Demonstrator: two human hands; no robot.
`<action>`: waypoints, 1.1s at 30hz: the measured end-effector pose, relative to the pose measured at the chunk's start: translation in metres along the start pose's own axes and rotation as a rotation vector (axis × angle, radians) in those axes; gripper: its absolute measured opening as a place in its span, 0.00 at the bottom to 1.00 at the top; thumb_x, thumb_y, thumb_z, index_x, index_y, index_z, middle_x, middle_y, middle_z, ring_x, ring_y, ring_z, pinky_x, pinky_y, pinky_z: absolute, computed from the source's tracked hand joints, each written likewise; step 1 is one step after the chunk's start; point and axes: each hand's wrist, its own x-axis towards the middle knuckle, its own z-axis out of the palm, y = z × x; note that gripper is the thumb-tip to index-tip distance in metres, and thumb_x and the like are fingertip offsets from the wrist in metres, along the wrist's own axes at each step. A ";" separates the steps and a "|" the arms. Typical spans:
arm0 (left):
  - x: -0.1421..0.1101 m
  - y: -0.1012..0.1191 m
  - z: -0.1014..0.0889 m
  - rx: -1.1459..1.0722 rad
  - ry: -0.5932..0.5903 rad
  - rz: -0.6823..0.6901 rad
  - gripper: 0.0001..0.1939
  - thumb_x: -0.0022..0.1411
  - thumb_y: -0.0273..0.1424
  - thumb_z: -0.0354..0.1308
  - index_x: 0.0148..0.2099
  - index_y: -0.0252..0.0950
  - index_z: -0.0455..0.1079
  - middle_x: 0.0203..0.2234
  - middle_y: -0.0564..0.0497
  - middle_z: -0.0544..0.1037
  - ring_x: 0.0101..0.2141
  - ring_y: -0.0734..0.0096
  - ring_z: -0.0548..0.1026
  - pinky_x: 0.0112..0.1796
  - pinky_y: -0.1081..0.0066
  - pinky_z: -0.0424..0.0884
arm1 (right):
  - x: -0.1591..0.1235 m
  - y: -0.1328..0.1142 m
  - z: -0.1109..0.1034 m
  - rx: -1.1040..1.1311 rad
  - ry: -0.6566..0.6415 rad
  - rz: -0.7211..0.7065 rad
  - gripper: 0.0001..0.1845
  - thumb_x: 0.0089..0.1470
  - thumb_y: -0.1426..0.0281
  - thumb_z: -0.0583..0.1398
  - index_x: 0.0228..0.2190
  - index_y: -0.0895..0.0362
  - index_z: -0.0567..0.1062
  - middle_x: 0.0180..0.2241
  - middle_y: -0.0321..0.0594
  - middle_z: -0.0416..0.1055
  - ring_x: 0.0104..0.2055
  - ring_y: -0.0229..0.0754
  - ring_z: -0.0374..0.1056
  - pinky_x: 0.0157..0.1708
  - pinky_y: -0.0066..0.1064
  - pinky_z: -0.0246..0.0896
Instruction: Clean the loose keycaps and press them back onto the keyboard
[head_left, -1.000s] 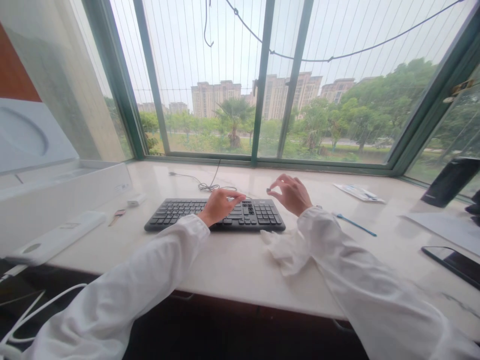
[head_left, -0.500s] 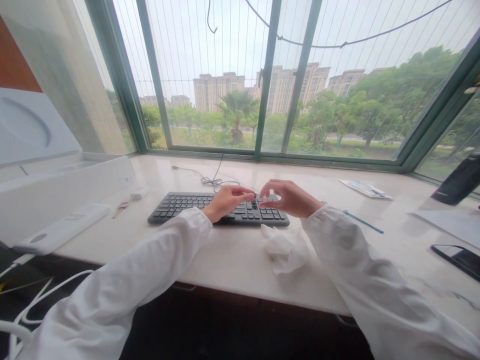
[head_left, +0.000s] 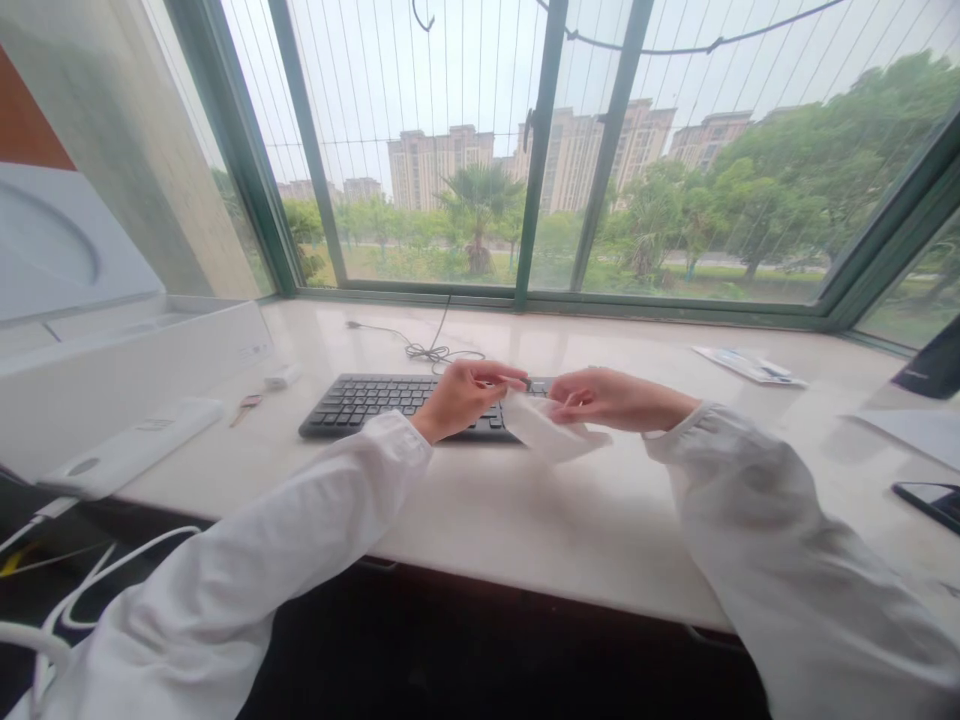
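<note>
"What fills most of your view?"

"Through the head camera I get the window [head_left: 525,210], then the pale tabletop [head_left: 465,520] in front of it."

"And on that?"

"The black keyboard [head_left: 367,395] lies flat, its right part mostly hidden from me by hands and tissue."

"How do the fingers stand?"

"I see the right hand [head_left: 619,398] pinching narrowly, the left hand [head_left: 465,395] too, above the keyboard."

"Pinching what?"

"The right has the crumpled white tissue [head_left: 551,430], which reaches the left fingertips. Smallest, a dark piece [head_left: 528,384] sits at those left fingertips; whether tissue touches it, I can't tell."
</note>
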 end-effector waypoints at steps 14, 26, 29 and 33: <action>-0.001 0.000 0.002 0.249 0.401 0.067 0.13 0.58 0.40 0.61 0.42 0.39 0.79 0.35 0.49 0.82 0.30 0.70 0.77 0.27 0.74 0.69 | 0.021 -0.006 0.026 -0.093 0.973 0.053 0.13 0.51 0.63 0.61 0.32 0.57 0.81 0.20 0.37 0.73 0.24 0.39 0.66 0.32 0.32 0.59; -0.002 -0.005 0.007 0.236 0.249 0.098 0.10 0.57 0.35 0.61 0.36 0.35 0.79 0.26 0.53 0.80 0.22 0.78 0.66 0.24 0.77 0.61 | 0.035 -0.019 0.052 0.520 0.602 -0.150 0.18 0.46 0.56 0.65 0.34 0.57 0.79 0.35 0.41 0.77 0.36 0.43 0.71 0.38 0.34 0.66; -0.003 -0.003 0.007 0.273 0.259 0.094 0.10 0.57 0.35 0.60 0.37 0.36 0.79 0.27 0.53 0.80 0.20 0.80 0.62 0.23 0.77 0.59 | 0.039 -0.014 0.055 0.530 0.681 -0.106 0.19 0.43 0.57 0.68 0.31 0.58 0.76 0.35 0.41 0.76 0.34 0.42 0.72 0.37 0.34 0.67; -0.006 -0.001 0.006 0.373 0.266 0.115 0.10 0.58 0.36 0.61 0.36 0.37 0.80 0.22 0.55 0.78 0.18 0.81 0.59 0.23 0.77 0.59 | 0.039 -0.012 0.054 0.570 0.681 -0.053 0.22 0.40 0.56 0.69 0.35 0.58 0.76 0.33 0.43 0.78 0.35 0.44 0.74 0.36 0.34 0.68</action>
